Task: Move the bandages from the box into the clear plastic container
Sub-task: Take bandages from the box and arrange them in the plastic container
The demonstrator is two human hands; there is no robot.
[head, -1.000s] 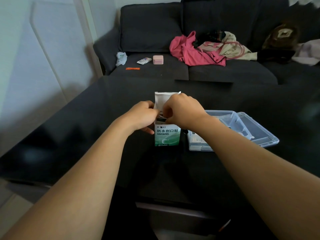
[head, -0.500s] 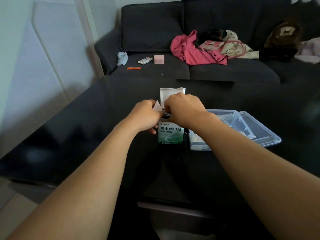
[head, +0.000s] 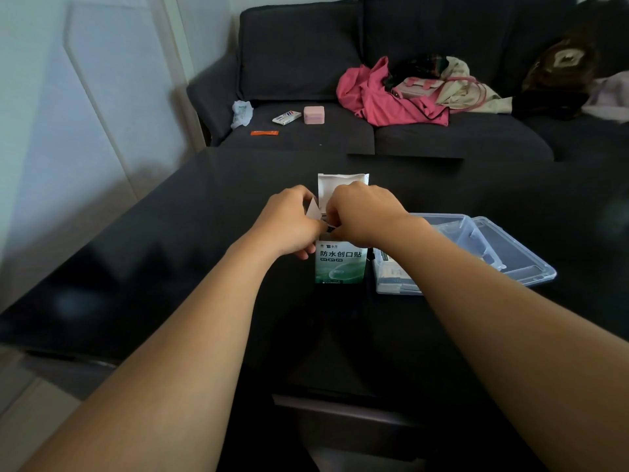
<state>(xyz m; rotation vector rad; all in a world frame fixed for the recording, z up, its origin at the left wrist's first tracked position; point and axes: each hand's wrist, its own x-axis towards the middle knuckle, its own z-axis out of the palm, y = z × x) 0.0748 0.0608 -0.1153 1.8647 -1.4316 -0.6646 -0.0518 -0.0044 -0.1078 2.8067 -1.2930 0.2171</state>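
You sat at a dark, glossy bench [head: 170, 267] that caught soft reflections of the pale wall. Beyond its far edge stood a dark grey sofa [head: 299, 46] with two seat cushions in view. On the left cushion lay a crumpled white wrapper [head: 241, 112], an orange strip [head: 264, 132], a small white packet [head: 286, 117] and a pink case [head: 313, 114]. A pink garment [head: 381, 97] was heaped near the middle, with a beige bag [head: 452, 85] against it and a brown bag [head: 558, 66] further right. To your left rose a pale panelled wall [head: 85, 114]; light flooring [head: 30, 403] showed at the lower left. The light was dim and even.
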